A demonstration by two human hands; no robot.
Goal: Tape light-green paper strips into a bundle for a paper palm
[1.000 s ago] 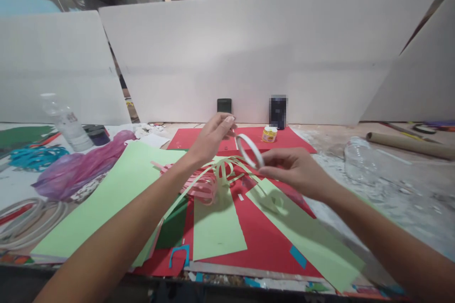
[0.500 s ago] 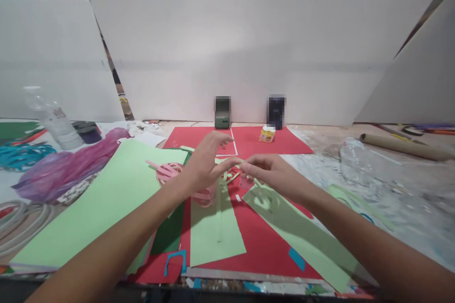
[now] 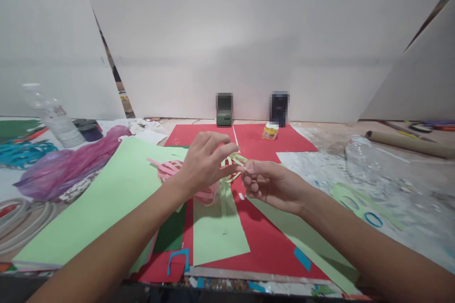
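Note:
My left hand reaches in from the left, fingers curved, with one fingertip meeting the fingertips of my right hand. The right hand's thumb and fingers are pinched together at the end of a thin pale green paper strip. Several looped pale green paper strips hang between and behind the hands; the left fingers partly hide them. Below the left hand is a ball of pink paper strips, partly covered. A light green paper piece lies beneath the hands on red paper.
Large light green sheets lie at the left, near a pink plastic bag and a water bottle. A yellow-labelled jar stands at the back. At the right are a clear bottle, a cardboard tube and a blue ring.
My right hand has turned and its fingers have curled into a tighter pinch. The left hand's upper fingers have bent down over the green strips. The view has shifted slightly.

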